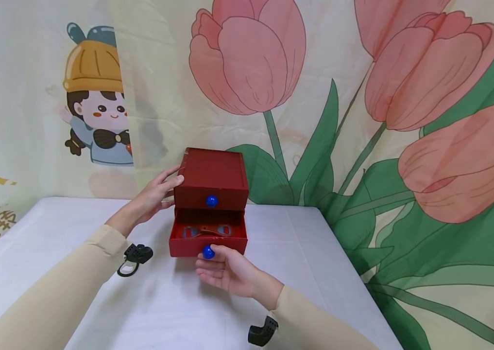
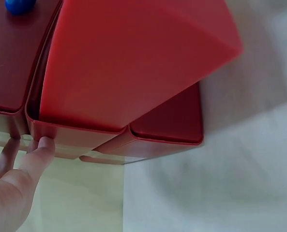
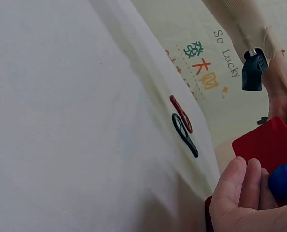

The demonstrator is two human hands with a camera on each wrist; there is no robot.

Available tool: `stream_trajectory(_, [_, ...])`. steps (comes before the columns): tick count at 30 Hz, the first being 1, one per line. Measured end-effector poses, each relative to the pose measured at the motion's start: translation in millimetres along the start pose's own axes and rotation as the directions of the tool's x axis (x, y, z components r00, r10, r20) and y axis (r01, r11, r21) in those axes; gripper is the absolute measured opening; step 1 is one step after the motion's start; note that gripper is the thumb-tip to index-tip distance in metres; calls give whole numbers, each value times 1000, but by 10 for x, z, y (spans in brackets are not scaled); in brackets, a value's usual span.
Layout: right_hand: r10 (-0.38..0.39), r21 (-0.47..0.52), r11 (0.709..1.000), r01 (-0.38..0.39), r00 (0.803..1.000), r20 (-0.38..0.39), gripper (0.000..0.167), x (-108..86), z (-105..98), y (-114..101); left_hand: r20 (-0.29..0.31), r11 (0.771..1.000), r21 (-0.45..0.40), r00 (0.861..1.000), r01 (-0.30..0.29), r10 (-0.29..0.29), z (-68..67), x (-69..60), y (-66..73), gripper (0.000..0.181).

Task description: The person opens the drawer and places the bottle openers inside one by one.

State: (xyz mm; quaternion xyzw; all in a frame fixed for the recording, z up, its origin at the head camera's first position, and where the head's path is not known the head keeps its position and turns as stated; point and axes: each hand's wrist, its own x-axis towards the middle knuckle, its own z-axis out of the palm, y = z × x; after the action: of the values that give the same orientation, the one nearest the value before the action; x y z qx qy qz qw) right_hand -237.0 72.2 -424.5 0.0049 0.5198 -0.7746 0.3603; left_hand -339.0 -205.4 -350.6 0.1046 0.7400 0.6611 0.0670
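A red drawer box (image 1: 212,170) stands on the white table. Its lower visible drawer (image 1: 183,247) is pulled out, with a dark blue and red item (image 1: 207,232) lying inside. My left hand (image 1: 150,197) rests with extended fingers on the box's left side; in the left wrist view, fingertips (image 2: 46,142) touch the casing's edge beside the pulled-out drawer (image 2: 128,63). My right hand (image 1: 238,274) pinches the drawer's blue knob (image 1: 208,251), thumb at its upper right and fingers below. The right wrist view shows the hand (image 3: 249,208) beside the knob (image 3: 283,181).
The upper drawer with its blue knob (image 1: 211,201) is closed. Another closed red section (image 2: 170,113) shows below the pulled-out drawer. A red loop-shaped item (image 3: 181,114) and a dark one (image 3: 184,135) lie near a table edge. A printed cloth (image 1: 247,58) hangs behind.
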Motion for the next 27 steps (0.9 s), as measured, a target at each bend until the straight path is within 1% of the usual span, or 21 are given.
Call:
stream_trajectory(4, [-12,-2,1000,12,1000,-9,53,72,20,-36,7,1000,-11,1000,-1,1,-8,11,10,85])
stream_trajectory(7, [-30,8,1000,31,998,-47,50,126,17,-62,7,999,-30,1000,9,-9,-7,20,14,83])
stream_trajectory(11, [-59,15,998,61,994,-87,49,214,-8,-105,2,999,-30,1000,20,-20,-1,20,24,82])
stream_trajectory(16, [-56,21,998,58,995,-82,50,307,-29,-158,4,1000,-22,1000,17,-16,13,17,29,83])
stream_trajectory(27, [-74,19,997,77,991,-109,50,507,-53,-264,-6,999,-14,1000,30,-31,2,27,17,84])
